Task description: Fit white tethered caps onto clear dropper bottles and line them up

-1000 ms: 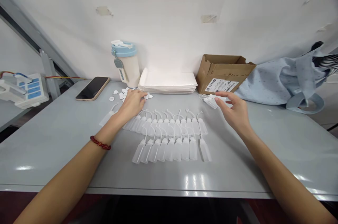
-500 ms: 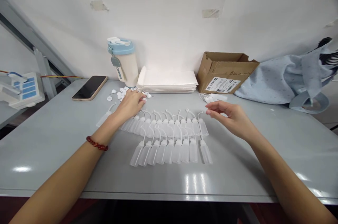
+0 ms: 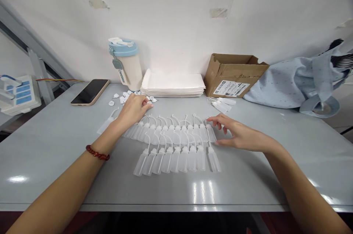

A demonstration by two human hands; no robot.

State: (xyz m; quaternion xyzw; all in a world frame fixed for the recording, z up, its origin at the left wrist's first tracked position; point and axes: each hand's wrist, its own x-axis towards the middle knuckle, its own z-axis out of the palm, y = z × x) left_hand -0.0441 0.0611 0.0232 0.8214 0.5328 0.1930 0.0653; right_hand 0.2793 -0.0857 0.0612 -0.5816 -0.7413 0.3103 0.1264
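My left hand is closed in a pinch at the pile of small white caps, with a white cap showing at its fingertips. Two rows of translucent squeeze bottles with thin curved tethers lie on the table: a back row and a front row. My right hand is open, its thumb and index finger apart on either side of the back row's rightmost bottle; whether they touch it I cannot tell. Partly behind my left wrist lies a single bottle.
A phone lies at the left, near a tumbler. Along the wall are a stack of white envelopes, a cardboard box and a light blue cloth bag. More bottles lie before the box.
My right hand has come down and left to the end bottle of the back row, thumb and fingers spreading. My left hand stays at the caps. The view has shifted slightly.
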